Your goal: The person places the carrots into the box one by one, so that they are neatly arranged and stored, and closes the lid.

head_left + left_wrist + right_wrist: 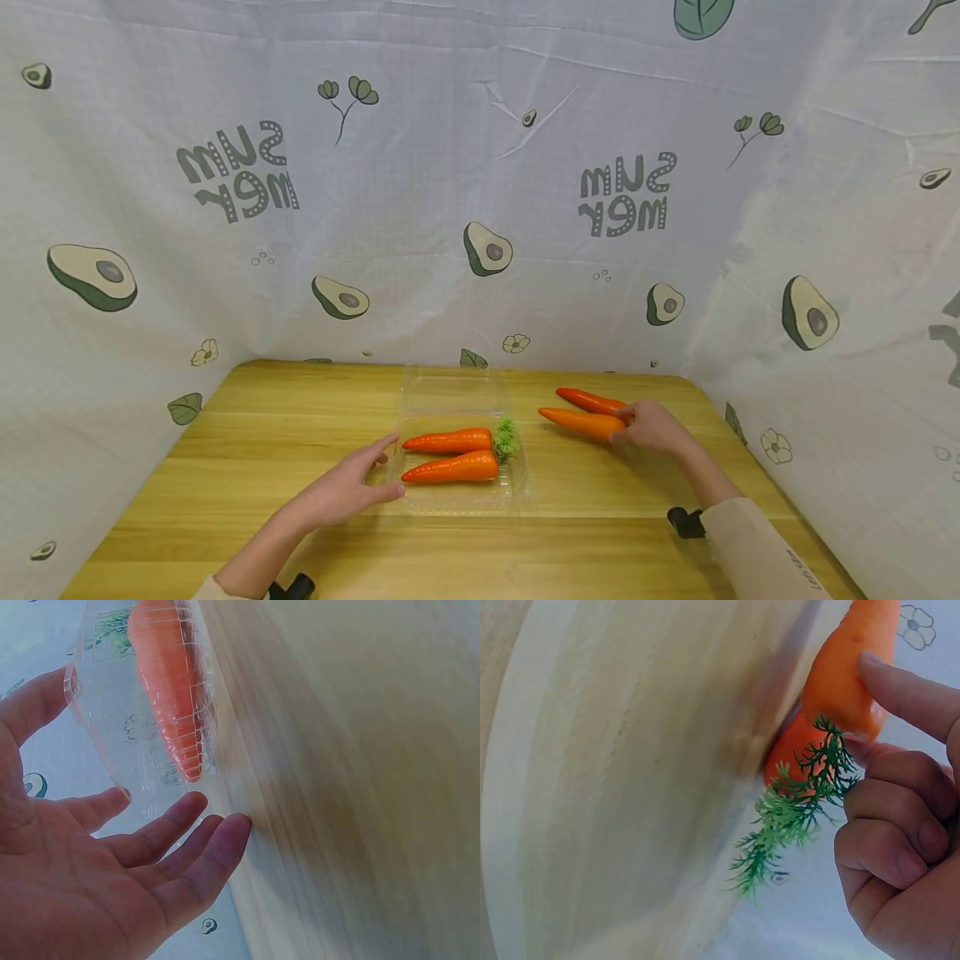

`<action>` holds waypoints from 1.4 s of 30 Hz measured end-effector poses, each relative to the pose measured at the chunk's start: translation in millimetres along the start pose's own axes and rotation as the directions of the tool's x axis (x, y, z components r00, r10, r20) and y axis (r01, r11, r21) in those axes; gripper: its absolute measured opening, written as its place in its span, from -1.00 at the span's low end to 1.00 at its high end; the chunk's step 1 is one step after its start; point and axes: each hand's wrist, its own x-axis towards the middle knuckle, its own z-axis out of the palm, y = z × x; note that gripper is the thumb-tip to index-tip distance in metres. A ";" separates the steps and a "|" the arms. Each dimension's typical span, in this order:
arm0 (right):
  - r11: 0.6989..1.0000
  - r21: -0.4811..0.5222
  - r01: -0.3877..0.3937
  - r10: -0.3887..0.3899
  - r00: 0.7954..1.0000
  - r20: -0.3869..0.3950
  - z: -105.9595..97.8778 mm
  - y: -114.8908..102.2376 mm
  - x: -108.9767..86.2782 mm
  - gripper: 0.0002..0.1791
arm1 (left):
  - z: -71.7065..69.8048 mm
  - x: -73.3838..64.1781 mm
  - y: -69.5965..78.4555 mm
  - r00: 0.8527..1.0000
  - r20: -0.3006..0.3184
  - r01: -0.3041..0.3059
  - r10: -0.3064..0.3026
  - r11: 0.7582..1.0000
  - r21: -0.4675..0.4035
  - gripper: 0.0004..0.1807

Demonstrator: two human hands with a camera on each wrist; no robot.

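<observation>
My left hand (pixel 341 492) is at the left side of a clear plastic clamshell box (pixel 450 498), thumb and index fingertip spread at its rim. In the left wrist view the other fingers (pixel 206 862) are loosely extended below it. Inside the box lie two carrots, the rear carrot (pixel 447 440) and the front carrot (pixel 453 467), tips to the left, green tops (pixel 506 440) at the right. My right hand (pixel 654 429) pinches the thick end of an orange carrot (pixel 840 682) between thumb and index finger, its green leaves (pixel 787 817) hanging beside the curled fingers. A redder carrot (pixel 588 400) lies just behind it.
The box's clear lid (pixel 453 387) is folded back toward the rear of the wooden table (pixel 322 408). A white curtain (pixel 420 167) printed with avocados stands behind the table and along both sides.
</observation>
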 end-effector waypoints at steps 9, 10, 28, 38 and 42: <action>0.999 0.032 -0.016 0.016 1.000 0.001 -2.8 -7.8 -2.4 -0.43 | -1.9 -3.1 2.5 1.000 -0.002 0.003 -0.003 1.000 0.009 -0.08; 0.999 0.035 -0.016 0.016 1.000 0.002 -3.1 -8.2 -2.5 -0.42 | -1.9 -3.2 2.6 1.000 0.000 0.002 -0.002 1.000 0.011 -0.08; 0.999 0.028 0.033 -0.033 0.999 -0.010 -16.4 -25.7 -8.5 -0.37 | -0.1 0.4 0.9 1.000 0.002 0.006 -0.006 1.000 0.004 -0.08; 0.999 0.035 0.037 -0.037 0.999 -0.002 -23.8 -43.8 -13.0 -0.35 | -1.5 -2.0 2.3 1.000 0.010 -0.002 0.002 1.000 -0.007 -0.08; 0.999 0.025 0.035 -0.035 0.999 -0.001 -27.2 -51.3 -15.0 -0.34 | -1.6 -2.7 2.6 1.000 0.009 -0.003 0.003 1.000 -0.008 -0.08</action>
